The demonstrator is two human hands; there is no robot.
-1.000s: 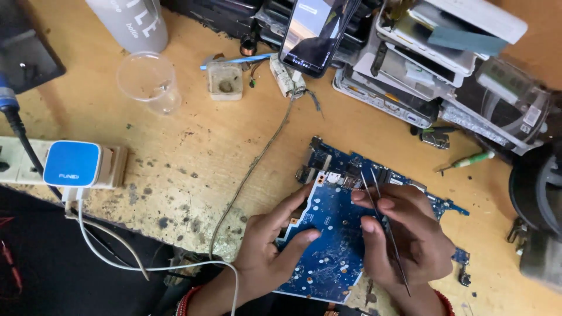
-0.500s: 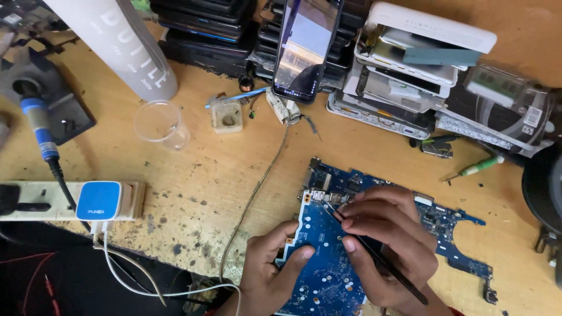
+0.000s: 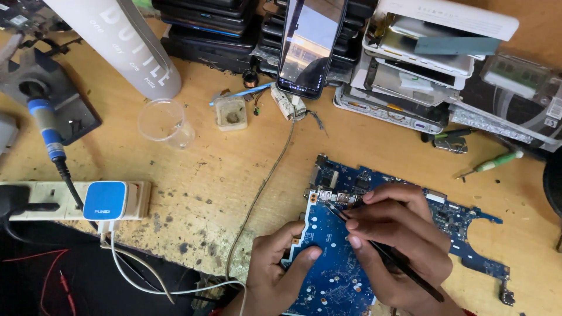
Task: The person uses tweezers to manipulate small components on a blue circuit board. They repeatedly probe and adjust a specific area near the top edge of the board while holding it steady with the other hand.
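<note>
Wood: the workbench (image 3: 193, 228), scuffed and stained, carries everything.
Circuit board (image 3: 328, 275): blue, flat near the bench's front edge, long axis running from the front edge up and to the right toward the far right side.
Left hand (image 3: 275, 269): fingers curled, pressing the board's left edge, thumb on its face.
Right hand (image 3: 398, 246): closed on the tweezers, over the board's middle.
Tweezers (image 3: 404, 266): dark, slanted; tip points up-left at the connectors by the board's upper left corner, nearer the right hand.
</note>
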